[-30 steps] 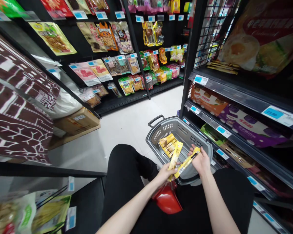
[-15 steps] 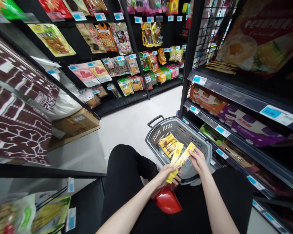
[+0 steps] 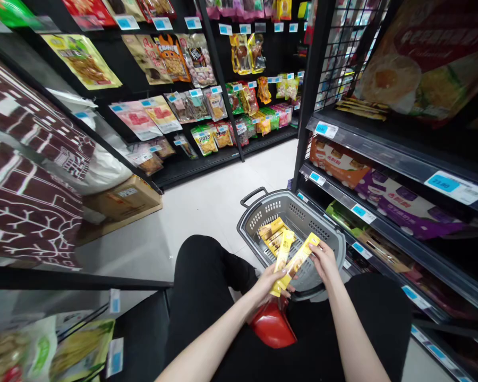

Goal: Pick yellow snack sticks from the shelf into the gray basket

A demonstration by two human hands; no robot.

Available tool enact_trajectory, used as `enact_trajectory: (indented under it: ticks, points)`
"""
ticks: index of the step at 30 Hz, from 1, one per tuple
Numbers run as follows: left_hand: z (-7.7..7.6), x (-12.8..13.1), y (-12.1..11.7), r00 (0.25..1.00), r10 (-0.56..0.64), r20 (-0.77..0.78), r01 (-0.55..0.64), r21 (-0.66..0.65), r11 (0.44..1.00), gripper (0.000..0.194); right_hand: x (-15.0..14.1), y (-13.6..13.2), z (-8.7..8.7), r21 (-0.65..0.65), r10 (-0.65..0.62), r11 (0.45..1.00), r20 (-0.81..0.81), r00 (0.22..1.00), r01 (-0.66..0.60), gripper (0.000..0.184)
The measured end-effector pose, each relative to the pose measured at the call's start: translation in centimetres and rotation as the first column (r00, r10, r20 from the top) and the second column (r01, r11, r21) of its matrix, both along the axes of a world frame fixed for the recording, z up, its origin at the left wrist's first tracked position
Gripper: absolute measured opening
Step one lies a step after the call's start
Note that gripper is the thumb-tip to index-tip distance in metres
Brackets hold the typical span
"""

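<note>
My left hand [image 3: 271, 281] pinches the lower ends of two slim yellow stick packets, which fan apart above it. My right hand [image 3: 324, 258] grips the upper end of the right-hand stick packet [image 3: 300, 258]. The other stick packet [image 3: 283, 249] leans to the left, held by the left hand alone. Both hands are over the near side of a grey shopping basket [image 3: 249, 223], where more yellow stick packets [image 3: 274, 233] lie at the far left inside. Beneath my left hand, a shiny red item [image 3: 274, 326] rests on my lap.
Shelves with boxed goods [image 3: 402, 204] and price tags stand close on the right. Racks of hanging snack bags [image 3: 195, 58] line the back. A cardboard box [image 3: 123, 199] and a brown printed panel [image 3: 27, 175] are at left. Bagged food [image 3: 82, 347] sits low at the left.
The left-hand stick packet has swung a little to the left, so the two packets spread wider apart. Both hands stay almost in the same place.
</note>
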State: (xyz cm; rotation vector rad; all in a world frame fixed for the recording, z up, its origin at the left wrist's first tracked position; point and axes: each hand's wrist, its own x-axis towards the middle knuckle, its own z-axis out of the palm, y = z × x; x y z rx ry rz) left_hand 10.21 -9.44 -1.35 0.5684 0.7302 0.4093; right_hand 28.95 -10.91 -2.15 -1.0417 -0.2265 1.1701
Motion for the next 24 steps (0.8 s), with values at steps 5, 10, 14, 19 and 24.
enact_trajectory:
  ticks: [5,10,14,19,24]
  points:
    - [-0.03,-0.27,0.43,0.998,0.039,0.045,-0.035,-0.103,0.994,0.044,0.11,-0.46,0.76,0.123,0.142,0.984,-0.13,0.981,-0.126,0.031]
    - [0.16,-0.48,0.86,0.996,0.079,0.042,-0.07,-0.182,0.981,0.034,0.11,-0.82,1.03,0.225,0.229,0.953,-0.104,0.968,-0.201,0.036]
    - [0.16,-0.46,0.86,0.989,0.15,0.009,-0.149,-0.083,0.985,0.032,-0.37,-0.42,1.09,0.141,0.058,0.988,-0.01,0.998,-0.056,0.032]
    - [-0.17,-0.48,0.77,0.987,0.159,0.016,-0.158,-0.072,0.985,0.032,-0.78,0.03,0.95,-0.047,-0.12,0.991,0.133,0.984,0.127,0.04]
    - [0.21,-0.48,0.69,0.993,0.114,-0.029,-0.115,-0.008,0.993,0.038,-0.5,0.07,0.62,-0.106,-0.163,0.976,0.224,0.961,0.191,0.043]
